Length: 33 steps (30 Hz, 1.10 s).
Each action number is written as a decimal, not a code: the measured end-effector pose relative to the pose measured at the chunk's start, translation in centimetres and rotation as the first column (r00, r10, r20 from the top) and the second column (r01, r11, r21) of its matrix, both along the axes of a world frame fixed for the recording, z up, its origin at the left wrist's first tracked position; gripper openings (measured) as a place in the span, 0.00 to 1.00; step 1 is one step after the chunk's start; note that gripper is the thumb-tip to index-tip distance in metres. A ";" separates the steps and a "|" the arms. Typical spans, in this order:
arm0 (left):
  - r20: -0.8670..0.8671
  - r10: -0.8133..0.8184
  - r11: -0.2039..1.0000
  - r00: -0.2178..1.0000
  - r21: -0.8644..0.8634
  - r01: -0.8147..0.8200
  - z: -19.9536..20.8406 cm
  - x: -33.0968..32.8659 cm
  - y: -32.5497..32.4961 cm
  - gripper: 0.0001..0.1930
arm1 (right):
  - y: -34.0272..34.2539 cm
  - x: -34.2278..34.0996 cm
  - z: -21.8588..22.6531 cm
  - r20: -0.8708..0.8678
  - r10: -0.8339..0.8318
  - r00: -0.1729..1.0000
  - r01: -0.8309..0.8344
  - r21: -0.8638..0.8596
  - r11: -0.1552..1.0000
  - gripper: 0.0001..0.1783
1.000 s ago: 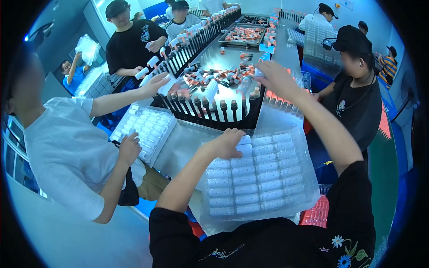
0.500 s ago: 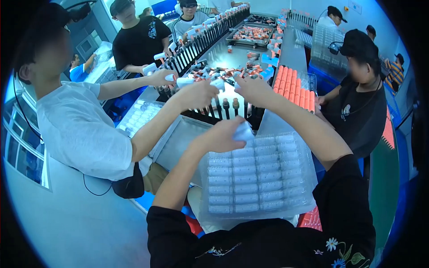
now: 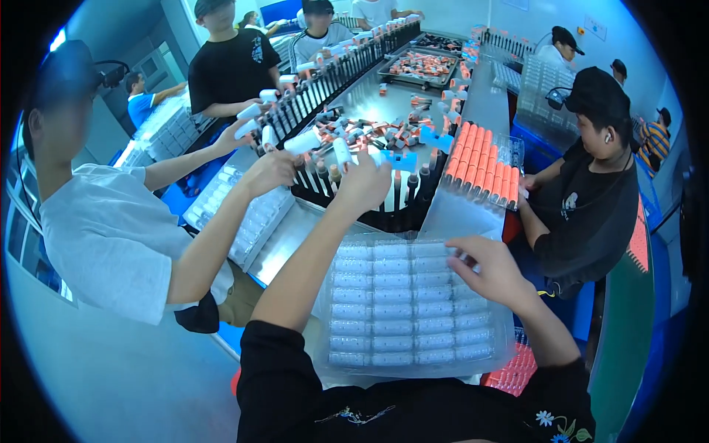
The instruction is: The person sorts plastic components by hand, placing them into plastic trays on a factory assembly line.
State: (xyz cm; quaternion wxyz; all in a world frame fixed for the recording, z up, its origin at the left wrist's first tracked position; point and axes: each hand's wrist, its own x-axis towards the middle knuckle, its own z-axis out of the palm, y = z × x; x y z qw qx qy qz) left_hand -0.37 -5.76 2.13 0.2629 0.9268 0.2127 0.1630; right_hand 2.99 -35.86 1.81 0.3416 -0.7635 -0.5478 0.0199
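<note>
My left hand (image 3: 367, 181) reaches up to the near end of the black rack (image 3: 395, 214), its fingers closed around a white tube (image 3: 375, 157) that they partly hide. Just left of those fingers another white tube (image 3: 342, 151) stands tilted. My right hand (image 3: 489, 272) hovers over the far right corner of a clear plastic tray (image 3: 504, 354) in front of me. Its fingers are bent and apart, with nothing seen in them. White tubes (image 3: 391, 310) lie in rows in that tray.
At left, a co-worker in a white shirt (image 3: 111, 229) works at the rack, hands close to mine, beside another tray (image 3: 255, 244). Orange tubes (image 3: 480, 159) fill a tray at right, near a person in black (image 3: 583, 192). Small orange and grey parts (image 3: 402, 133) lie heaped mid-table.
My left hand has moved forward from above the tray to the rack. My right hand has come back from the rack to the tray's right corner. The co-worker's hands have shifted left.
</note>
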 end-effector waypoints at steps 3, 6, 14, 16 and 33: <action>-0.073 0.062 0.997 0.995 0.049 -0.058 -0.2 1.7 1.7 0.32 | -2.9 -1.8 1.8 -0.024 -0.031 0.999 0.031 0.001 1.000 0.14; -0.245 0.043 0.869 0.969 0.487 0.085 -0.7 2.8 5.5 0.31 | -4.3 -2.8 2.0 -0.066 -0.029 0.997 0.032 0.049 0.998 0.15; -0.167 0.319 0.887 0.933 0.401 -0.231 0.4 3.2 7.5 0.26 | -4.6 -4.0 0.7 -0.146 0.008 0.989 0.018 0.174 0.985 0.17; -0.148 0.347 0.886 0.926 0.375 -0.272 0.3 2.2 8.1 0.31 | -4.8 -4.4 0.7 -0.164 0.021 0.986 0.013 0.203 0.979 0.17; -0.199 -0.638 0.386 0.744 0.753 0.533 5.0 -0.5 2.5 0.17 | -12.1 -5.1 -2.9 -0.270 -0.354 0.895 0.367 -0.001 0.930 0.24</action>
